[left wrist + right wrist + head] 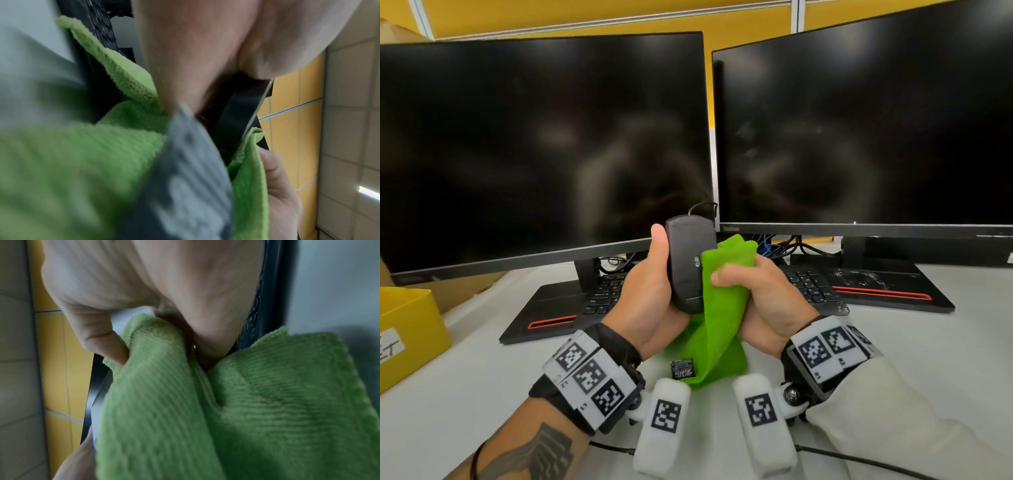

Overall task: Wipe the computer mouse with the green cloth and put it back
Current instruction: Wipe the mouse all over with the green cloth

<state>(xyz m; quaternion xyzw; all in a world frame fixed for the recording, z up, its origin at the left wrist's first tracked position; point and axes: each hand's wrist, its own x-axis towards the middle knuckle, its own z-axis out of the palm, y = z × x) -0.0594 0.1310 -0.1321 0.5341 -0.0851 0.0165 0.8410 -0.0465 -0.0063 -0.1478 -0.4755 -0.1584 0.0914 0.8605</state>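
Left hand (650, 301): curled around the computer mouse (690, 263), thumb up along its left side, holding it lifted above the surface (482, 370).
Right hand (760, 301): fingers closed on the green cloth (717, 308), thumb pressing a fold of it against the mouse's right side.
Computer mouse: black, held upright between both hands, in front of the gap between the 2 monitors (541, 147); its cable (700, 207) loops off the top end.
Green cloth: bunched in the right hand, its loose end hanging below the hands with a black label (681, 368) showing.
Keyboard (811, 287): black, on the surface behind the hands, partly hidden.
Monitors: 2, both screens dark.
Yellow box (407, 329): at the left edge of the surface.
Wrist views: mostly palm and green cloth, blurred.
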